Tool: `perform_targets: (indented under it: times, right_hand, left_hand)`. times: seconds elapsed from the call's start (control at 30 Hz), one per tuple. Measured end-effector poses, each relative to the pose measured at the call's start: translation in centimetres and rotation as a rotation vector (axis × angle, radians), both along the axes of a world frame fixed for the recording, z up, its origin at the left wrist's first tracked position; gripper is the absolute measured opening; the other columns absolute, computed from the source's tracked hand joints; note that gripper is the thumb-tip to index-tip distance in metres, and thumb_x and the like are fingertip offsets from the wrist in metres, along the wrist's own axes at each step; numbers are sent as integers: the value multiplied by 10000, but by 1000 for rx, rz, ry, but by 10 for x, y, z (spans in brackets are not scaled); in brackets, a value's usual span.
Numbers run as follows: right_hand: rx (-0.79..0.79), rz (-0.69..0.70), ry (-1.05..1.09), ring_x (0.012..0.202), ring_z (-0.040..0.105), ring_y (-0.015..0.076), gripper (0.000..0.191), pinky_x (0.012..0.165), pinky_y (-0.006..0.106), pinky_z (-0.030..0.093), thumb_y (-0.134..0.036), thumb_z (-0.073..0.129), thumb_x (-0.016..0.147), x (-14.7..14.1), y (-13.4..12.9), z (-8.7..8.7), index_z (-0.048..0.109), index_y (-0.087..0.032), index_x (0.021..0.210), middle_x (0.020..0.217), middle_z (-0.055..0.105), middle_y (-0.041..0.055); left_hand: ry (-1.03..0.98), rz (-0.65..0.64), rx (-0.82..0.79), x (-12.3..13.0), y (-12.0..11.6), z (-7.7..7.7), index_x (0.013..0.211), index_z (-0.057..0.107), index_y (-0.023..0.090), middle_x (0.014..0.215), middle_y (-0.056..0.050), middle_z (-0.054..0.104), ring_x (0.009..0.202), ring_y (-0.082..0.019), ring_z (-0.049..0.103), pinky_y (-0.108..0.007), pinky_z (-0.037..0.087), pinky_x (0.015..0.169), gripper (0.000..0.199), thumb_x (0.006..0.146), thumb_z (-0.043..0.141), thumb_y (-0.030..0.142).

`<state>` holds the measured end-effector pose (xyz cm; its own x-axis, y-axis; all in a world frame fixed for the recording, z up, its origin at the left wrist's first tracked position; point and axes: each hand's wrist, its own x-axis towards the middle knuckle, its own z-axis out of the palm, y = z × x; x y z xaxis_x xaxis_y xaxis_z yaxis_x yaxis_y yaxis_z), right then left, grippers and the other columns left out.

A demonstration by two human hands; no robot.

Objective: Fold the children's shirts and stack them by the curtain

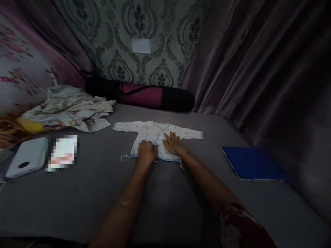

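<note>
A small white baby shirt [147, 130] with blue edging lies spread on the grey sheet, both sleeves stretched out sideways and thin ties trailing at its lower corners. My right hand [173, 143] rests on the shirt's right front with its fingers spread, palm down. On the lower left front, near the hem, is my left hand [147, 151], its fingers curled down against the cloth. What those fingers hold, if anything, is hidden beneath them.
A heap of light clothes [74, 106] lies at the back left, beside a white device [29, 155] and a blurred-out item [63, 151]. A blue folded cloth [253, 163] lies right. A pink and black bag [144, 95] lines the wall.
</note>
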<state>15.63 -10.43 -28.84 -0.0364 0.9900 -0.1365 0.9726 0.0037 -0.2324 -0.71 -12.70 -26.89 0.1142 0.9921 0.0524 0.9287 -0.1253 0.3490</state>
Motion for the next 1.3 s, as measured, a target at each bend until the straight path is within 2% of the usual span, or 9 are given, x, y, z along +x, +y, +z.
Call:
perform_targets:
  times: [0.23, 0.37, 0.47, 0.63, 0.77, 0.93, 1.1, 1.2, 1.3]
  right_hand:
    - [90, -15, 16, 1474, 80, 249, 639, 1174, 457, 46, -430, 169, 993, -35, 12, -5, 184, -81, 1528, 1599, 140, 115]
    - [125, -22, -27, 1470, 98, 255, 638, 1172, 469, 45, -435, 189, 988, -36, 14, -13, 197, -94, 1528, 1597, 160, 100]
    - [72, -19, -22, 1472, 86, 253, 645, 1171, 469, 50, -440, 189, 986, -33, 15, -7, 185, -94, 1530, 1601, 143, 99]
    - [105, -28, 15, 1478, 42, 240, 649, 1175, 449, 32, -408, 199, 986, -48, 11, 4, 150, -56, 1528, 1604, 95, 125]
    - [123, 15, 34, 1476, 66, 243, 659, 1180, 418, 45, -421, 197, 987, -64, 6, -3, 204, -21, 1511, 1596, 133, 137]
    - [106, 28, 15, 1474, 81, 253, 660, 1178, 420, 77, -421, 204, 986, -64, 7, -5, 225, -16, 1505, 1592, 144, 149]
    - [176, 59, -28, 1474, 89, 253, 595, 1178, 447, 31, -361, 239, 984, -77, 6, 7, 286, -58, 1494, 1588, 174, 143]
    - [274, 166, 2, 1473, 96, 236, 574, 1181, 444, 28, -366, 242, 989, -97, 2, 5, 290, -108, 1500, 1592, 179, 117]
    - [224, 231, 41, 1467, 126, 255, 575, 1175, 474, 63, -393, 237, 993, -111, -3, -4, 298, -127, 1499, 1586, 206, 122]
  left_hand:
    - [6, -45, -57, -3, 3, -2, 959, 703, 144, 1051, -139, 648, 1117, -269, 541, -346, 405, 948, 269, 867, 526, 324]
    - [5, -28, -111, -5, 3, 6, 976, 716, 173, 1130, -130, 636, 1119, -262, 561, -318, 435, 906, 251, 839, 554, 307]
    - [-52, -32, -183, -17, 11, 12, 971, 716, 193, 1091, -111, 671, 1068, -248, 600, -304, 452, 853, 261, 858, 533, 341]
    - [-56, 199, -164, -55, 26, 19, 1050, 664, 185, 1099, -126, 687, 1065, -266, 620, -335, 454, 844, 315, 907, 459, 376]
    - [-56, 301, -285, -74, 30, 19, 1024, 646, 165, 1129, -153, 674, 1093, -308, 613, -376, 457, 857, 308, 884, 487, 388]
    - [-123, 245, -323, -77, 36, 8, 1005, 621, 153, 1150, -168, 661, 1064, -307, 629, -351, 474, 795, 283, 846, 539, 373]
    - [-163, 215, -367, -86, 49, -6, 898, 620, 146, 969, -132, 704, 898, -252, 668, -284, 461, 676, 221, 801, 594, 343]
    - [-148, 181, -391, -90, 51, -5, 837, 626, 154, 869, -101, 709, 809, -217, 670, -252, 441, 608, 181, 788, 585, 323]
    - [-103, 137, -393, -91, 48, 1, 787, 641, 144, 824, -104, 709, 797, -207, 664, -244, 429, 604, 159, 785, 560, 281]
